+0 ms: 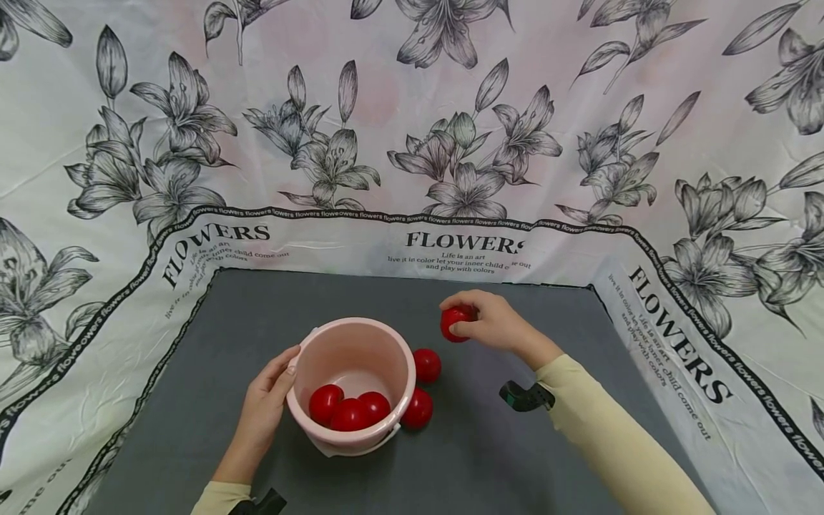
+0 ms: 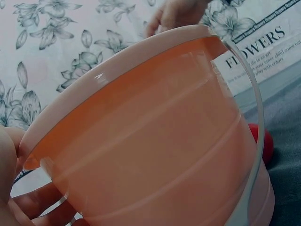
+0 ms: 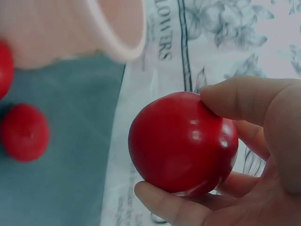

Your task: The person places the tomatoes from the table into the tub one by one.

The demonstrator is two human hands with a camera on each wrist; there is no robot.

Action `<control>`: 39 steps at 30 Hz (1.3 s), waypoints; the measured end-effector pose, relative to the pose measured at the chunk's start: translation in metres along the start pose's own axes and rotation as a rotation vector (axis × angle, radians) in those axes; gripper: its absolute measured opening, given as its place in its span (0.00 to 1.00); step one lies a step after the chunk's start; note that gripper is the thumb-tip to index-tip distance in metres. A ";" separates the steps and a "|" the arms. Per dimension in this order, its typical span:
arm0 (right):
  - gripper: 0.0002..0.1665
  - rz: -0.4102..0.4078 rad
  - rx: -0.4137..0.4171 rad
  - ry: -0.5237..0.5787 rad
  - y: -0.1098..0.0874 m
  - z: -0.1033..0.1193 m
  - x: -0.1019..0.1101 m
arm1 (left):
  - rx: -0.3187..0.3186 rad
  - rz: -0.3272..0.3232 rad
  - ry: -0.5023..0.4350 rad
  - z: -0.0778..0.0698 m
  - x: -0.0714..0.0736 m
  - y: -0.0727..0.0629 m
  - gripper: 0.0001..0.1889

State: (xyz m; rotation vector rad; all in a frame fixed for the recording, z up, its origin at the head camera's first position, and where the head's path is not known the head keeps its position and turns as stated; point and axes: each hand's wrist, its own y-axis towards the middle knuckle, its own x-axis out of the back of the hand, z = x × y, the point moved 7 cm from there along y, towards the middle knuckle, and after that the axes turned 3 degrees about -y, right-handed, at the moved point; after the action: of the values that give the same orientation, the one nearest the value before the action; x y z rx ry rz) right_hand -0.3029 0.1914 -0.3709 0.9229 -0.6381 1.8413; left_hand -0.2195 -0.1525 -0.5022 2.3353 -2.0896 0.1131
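Observation:
A pink bucket (image 1: 347,350) with a pale handle stands left of centre in the head view, its open top facing me. My left hand (image 1: 264,393) grips its left rim; the left wrist view shows fingers beneath the rim of the bucket (image 2: 141,141). Inside lie three red tomatoes (image 1: 350,415). Just right of the bucket are two more, a farther tomato (image 1: 428,365) and a nearer tomato (image 1: 417,410). My right hand (image 1: 498,323) holds another tomato (image 3: 181,143) between thumb and fingers, to the right of the bucket and apart from it.
Under everything is a dark grey table surface (image 1: 502,458). A white cloth (image 1: 347,250) printed with flowers and lettering borders it at the back and sides. Dark straps with small devices (image 1: 526,397) sit on both wrists, over pale yellow sleeves.

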 end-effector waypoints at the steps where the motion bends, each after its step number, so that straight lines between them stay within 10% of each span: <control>1: 0.22 -0.001 0.011 0.007 0.001 0.007 0.000 | 0.003 0.001 0.002 0.000 0.000 0.000 0.23; 17: 0.21 0.089 0.218 0.053 0.028 0.091 -0.045 | 0.004 -0.009 0.000 0.002 0.000 0.002 0.23; 39: 0.27 0.260 0.280 0.102 0.041 0.135 -0.134 | -0.004 0.015 -0.010 0.001 0.001 0.003 0.24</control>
State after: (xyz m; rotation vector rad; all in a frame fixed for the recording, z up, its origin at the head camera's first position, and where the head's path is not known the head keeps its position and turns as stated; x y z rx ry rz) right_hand -0.2607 0.0045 -0.4033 0.9531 -0.4598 2.2367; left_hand -0.2221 -0.1537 -0.5029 2.3237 -2.1100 0.0969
